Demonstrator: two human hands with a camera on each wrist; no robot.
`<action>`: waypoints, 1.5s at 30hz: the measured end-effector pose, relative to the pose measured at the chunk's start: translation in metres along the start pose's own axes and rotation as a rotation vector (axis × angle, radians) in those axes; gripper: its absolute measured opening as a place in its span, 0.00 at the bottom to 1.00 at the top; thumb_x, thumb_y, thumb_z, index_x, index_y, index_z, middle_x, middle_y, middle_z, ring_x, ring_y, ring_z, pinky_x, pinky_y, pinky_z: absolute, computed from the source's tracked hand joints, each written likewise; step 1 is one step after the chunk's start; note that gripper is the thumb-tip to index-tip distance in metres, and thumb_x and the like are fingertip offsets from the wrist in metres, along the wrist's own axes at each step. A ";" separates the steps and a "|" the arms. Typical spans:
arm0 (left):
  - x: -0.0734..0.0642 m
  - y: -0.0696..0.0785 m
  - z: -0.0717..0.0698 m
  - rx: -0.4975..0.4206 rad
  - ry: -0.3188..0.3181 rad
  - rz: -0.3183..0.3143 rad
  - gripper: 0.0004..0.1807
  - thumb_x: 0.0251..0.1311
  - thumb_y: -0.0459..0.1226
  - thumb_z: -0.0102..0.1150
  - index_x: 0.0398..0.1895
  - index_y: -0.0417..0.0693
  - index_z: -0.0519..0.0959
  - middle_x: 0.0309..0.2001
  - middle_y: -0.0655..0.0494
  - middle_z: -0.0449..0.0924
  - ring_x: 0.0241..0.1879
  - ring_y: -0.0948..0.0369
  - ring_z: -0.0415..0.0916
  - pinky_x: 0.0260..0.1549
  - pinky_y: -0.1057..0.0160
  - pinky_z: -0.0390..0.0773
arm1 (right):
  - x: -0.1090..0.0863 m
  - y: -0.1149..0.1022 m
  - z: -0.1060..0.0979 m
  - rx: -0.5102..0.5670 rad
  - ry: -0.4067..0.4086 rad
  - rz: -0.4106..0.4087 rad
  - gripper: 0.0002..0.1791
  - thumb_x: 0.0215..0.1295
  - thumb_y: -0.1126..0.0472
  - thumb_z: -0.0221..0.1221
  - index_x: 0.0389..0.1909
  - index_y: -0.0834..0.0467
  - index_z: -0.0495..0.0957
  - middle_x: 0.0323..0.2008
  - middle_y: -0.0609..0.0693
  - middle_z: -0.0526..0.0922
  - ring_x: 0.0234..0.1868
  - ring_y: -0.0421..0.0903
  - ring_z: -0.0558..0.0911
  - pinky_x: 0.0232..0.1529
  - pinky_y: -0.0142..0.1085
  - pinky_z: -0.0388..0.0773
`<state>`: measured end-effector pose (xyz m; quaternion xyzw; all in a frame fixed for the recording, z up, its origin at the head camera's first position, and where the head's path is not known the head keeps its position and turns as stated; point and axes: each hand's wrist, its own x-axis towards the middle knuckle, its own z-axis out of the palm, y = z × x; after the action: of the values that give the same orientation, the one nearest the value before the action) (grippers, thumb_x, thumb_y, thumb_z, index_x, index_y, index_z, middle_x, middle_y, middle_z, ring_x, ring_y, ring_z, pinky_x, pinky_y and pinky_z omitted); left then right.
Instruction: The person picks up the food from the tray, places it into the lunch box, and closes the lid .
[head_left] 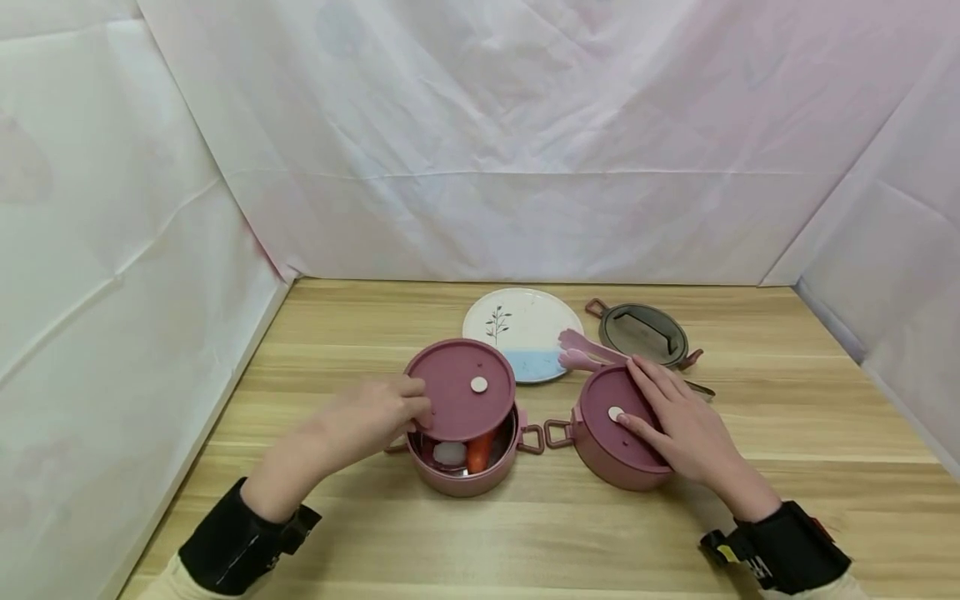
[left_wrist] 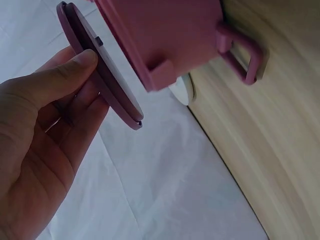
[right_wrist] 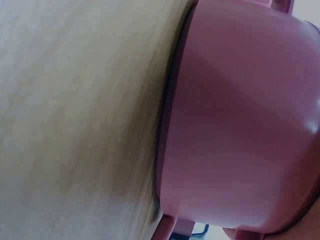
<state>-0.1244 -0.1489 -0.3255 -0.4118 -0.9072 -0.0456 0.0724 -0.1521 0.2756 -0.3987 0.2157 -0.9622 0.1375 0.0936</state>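
My left hand (head_left: pixel 378 410) pinches the rim of a round mauve lid (head_left: pixel 459 392), holding it tilted above the left mauve pot (head_left: pixel 465 483). In the left wrist view the thumb lies on one face of the lid, apart from the pot wall (left_wrist: pixel 170 35). Inside that pot are an orange carrot-shaped thing (head_left: pixel 480 452) and a whitish rounded thing (head_left: pixel 450 453); the lid hides the rest. To the right, my right hand (head_left: pixel 678 425) rests with extended fingers on the lid (head_left: pixel 607 396) of a second mauve pot (head_left: pixel 626 477), which is covered.
Behind the pots lies a white and blue plate (head_left: pixel 525 321) with a twig pattern. Pink utensils (head_left: pixel 581 350) reach over its right edge. A dark oval pan with a lid (head_left: pixel 645 333) stands at the back right. White cloth (head_left: pixel 495 167) walls the wooden table.
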 end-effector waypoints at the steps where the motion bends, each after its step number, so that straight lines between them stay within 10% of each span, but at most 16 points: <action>1: -0.001 0.002 0.002 -0.003 0.002 0.009 0.07 0.55 0.32 0.70 0.33 0.55 0.84 0.31 0.64 0.74 0.33 0.67 0.77 0.32 0.73 0.80 | 0.000 0.000 0.000 0.000 0.001 -0.001 0.42 0.69 0.41 0.57 0.78 0.54 0.56 0.76 0.57 0.60 0.73 0.62 0.61 0.63 0.66 0.67; 23: -0.010 0.027 0.012 -0.052 -0.076 -0.024 0.08 0.54 0.32 0.69 0.32 0.57 0.85 0.31 0.65 0.73 0.36 0.68 0.78 0.37 0.72 0.81 | 0.003 0.003 0.000 0.000 -0.015 0.014 0.42 0.69 0.40 0.56 0.78 0.54 0.56 0.76 0.57 0.60 0.74 0.62 0.60 0.65 0.65 0.66; 30: -0.004 0.026 0.008 -0.093 0.007 -0.206 0.07 0.62 0.46 0.65 0.40 0.56 0.82 0.39 0.64 0.78 0.38 0.67 0.80 0.37 0.63 0.84 | 0.003 0.000 0.000 -0.002 -0.031 0.016 0.43 0.70 0.39 0.55 0.78 0.55 0.55 0.77 0.57 0.59 0.75 0.62 0.59 0.66 0.65 0.65; 33: 0.004 0.027 0.019 -0.078 0.062 -0.298 0.20 0.68 0.47 0.58 0.57 0.47 0.78 0.57 0.53 0.79 0.56 0.56 0.79 0.55 0.54 0.82 | 0.001 0.000 -0.001 -0.003 -0.026 0.016 0.42 0.70 0.39 0.55 0.78 0.55 0.55 0.76 0.58 0.59 0.75 0.62 0.60 0.66 0.65 0.65; 38: 0.010 0.027 0.046 -0.127 -0.073 -0.426 0.40 0.74 0.52 0.47 0.77 0.33 0.51 0.79 0.38 0.47 0.79 0.45 0.45 0.78 0.44 0.51 | 0.002 -0.001 -0.001 0.012 -0.042 0.024 0.42 0.70 0.39 0.54 0.78 0.55 0.55 0.77 0.58 0.58 0.76 0.62 0.58 0.67 0.65 0.63; 45: 0.010 0.026 0.055 -0.190 -0.104 -0.472 0.43 0.74 0.53 0.46 0.78 0.32 0.46 0.80 0.38 0.40 0.80 0.45 0.41 0.77 0.41 0.49 | 0.009 -0.033 -0.014 -0.077 -0.015 0.029 0.40 0.71 0.37 0.52 0.76 0.56 0.60 0.79 0.59 0.53 0.79 0.60 0.49 0.73 0.71 0.39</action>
<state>-0.1161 -0.1168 -0.3775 -0.1955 -0.9723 -0.1252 -0.0259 -0.1439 0.2474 -0.3759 0.1992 -0.9705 0.1000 0.0924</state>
